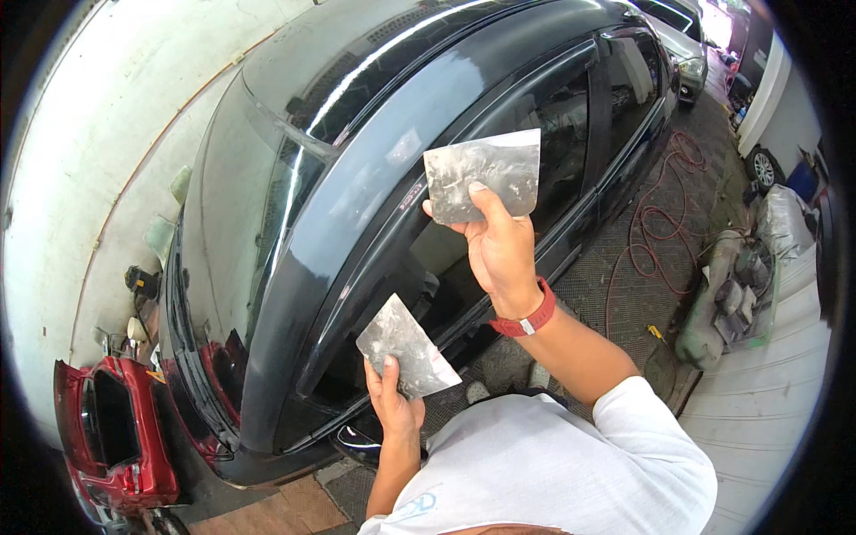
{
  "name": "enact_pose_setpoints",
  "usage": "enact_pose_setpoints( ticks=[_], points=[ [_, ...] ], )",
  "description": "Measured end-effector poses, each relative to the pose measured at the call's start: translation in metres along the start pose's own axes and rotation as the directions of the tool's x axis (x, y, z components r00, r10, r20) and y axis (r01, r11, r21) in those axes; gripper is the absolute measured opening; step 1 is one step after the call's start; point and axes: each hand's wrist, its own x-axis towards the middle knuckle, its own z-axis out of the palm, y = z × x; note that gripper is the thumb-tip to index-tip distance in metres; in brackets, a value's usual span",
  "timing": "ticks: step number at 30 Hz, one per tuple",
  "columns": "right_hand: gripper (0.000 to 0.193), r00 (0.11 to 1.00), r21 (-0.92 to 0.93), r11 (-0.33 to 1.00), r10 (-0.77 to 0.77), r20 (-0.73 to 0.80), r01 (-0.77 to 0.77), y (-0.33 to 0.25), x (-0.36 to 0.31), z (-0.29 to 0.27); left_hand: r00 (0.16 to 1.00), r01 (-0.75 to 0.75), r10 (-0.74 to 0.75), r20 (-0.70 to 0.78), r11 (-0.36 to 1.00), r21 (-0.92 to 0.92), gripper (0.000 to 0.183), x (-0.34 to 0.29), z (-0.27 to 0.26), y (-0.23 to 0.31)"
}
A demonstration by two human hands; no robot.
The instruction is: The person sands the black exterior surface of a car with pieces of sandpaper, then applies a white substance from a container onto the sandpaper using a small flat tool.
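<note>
My right hand [499, 254], with a red band at its wrist, is closed on a flat grey rectangular sheet [513, 169]. Its thumb lies on the smudged, pale-streaked face, and the sheet is up in front of the dark car's side window. Lower and to the left, my left hand [394, 410] pinches a smaller grey sheet [401, 343], streaked the same way and tilted. What the sheets are made of cannot be made out. Both are apart from each other. Beyond them stands the dark car [276, 343], with a dull grey patch [330, 227] along its roof edge.
A red car [160, 455] stands at the lower left by the pale wall [116, 116]. To the right, a red hose [655, 218] coils on the floor near a tank-like machine [704, 334]. A silver car [691, 62] is at the far right.
</note>
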Motion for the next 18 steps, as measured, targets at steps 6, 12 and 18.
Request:
enact_pose_setpoints(
  ticks=[6, 12, 18],
  points=[
    [0.026, 1.0, 0.022, 1.0, 0.012, -0.008, -0.011, 0.004, -0.006, 0.004, 1.0, 0.003, -0.003, 0.002, 1.0, 0.001, 0.05, -0.001, 0.001, 0.003],
    [0.029, 1.0, 0.005, 1.0, 0.028, -0.003, -0.028, 0.008, -0.011, 0.004, 1.0, 0.007, -0.007, -0.009, 1.0, -0.002, 0.05, -0.002, 0.002, 0.005],
    [0.032, 0.998, -0.009, 0.998, 0.062, 0.004, -0.062, 0.012, -0.016, 0.005, 1.0, 0.013, -0.013, -0.023, 1.0, -0.004, 0.05, -0.002, 0.0, 0.003]
  ],
)
